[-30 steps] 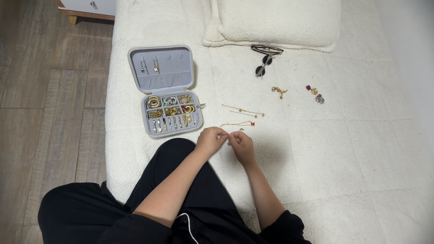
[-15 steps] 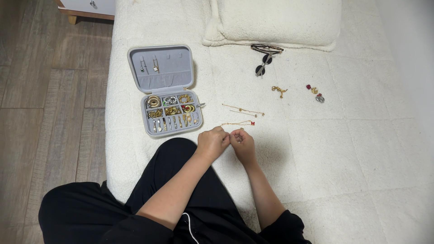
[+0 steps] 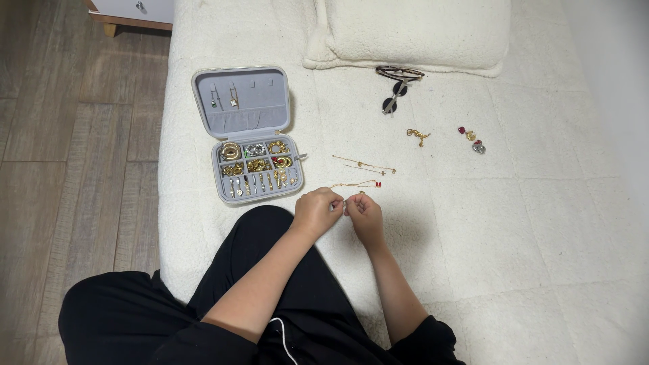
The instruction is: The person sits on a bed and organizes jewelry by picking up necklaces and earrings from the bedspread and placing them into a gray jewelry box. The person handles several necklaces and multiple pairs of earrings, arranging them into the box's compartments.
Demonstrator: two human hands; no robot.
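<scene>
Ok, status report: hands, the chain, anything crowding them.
Left hand and right hand pinched together on a small gold piece. Gold chain with red charm lies just beyond. Open jewellery case off to the left, clear.

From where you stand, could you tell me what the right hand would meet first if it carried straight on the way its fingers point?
The right hand points up and slightly left, so it would likely meet the thin gold chain with the red charm first; depth is hard to judge.

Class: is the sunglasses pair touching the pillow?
Apart. The head view shows a strip of white bed cover between the sunglasses and the pillow edge.
</scene>
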